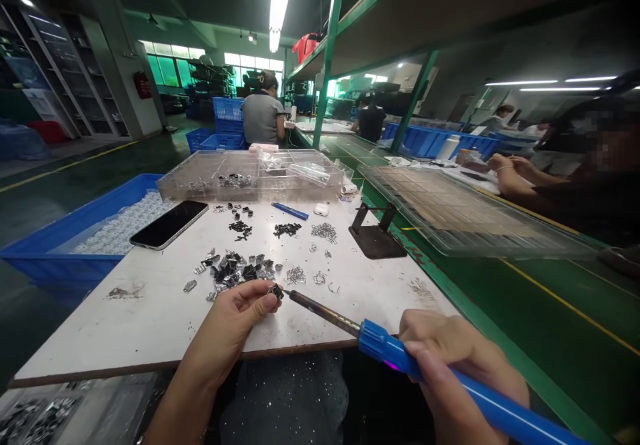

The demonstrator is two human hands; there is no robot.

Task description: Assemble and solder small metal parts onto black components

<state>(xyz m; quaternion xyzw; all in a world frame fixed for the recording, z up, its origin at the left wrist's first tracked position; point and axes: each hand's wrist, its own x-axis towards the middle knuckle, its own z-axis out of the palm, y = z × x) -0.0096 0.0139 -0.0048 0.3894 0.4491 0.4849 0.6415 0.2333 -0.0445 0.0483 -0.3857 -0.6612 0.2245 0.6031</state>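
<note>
Between the thumb and fingers of my left hand (245, 312) is a small black part (277, 291) with a bit of metal on it. My right hand (455, 358) grips a blue-handled soldering iron (383, 342). The iron's tip points left and meets or nearly meets the black part; I cannot tell whether they touch. Just beyond my left hand lies a pile of shiny metal and black pieces (235, 268). Small heaps of black bits (287, 230), metal springs or clips (324, 232) and more metal bits (295, 274) are spread on the white table (150, 318).
A phone (170, 224), a blue pen-like tool (290, 210), a white case (321, 209) and a black metal stand (377, 235) sit on the table. A clear compartment box (210, 185) stands behind. Left is a blue bin (45, 248); right, a clear tray (465, 212). Other people sit beyond.
</note>
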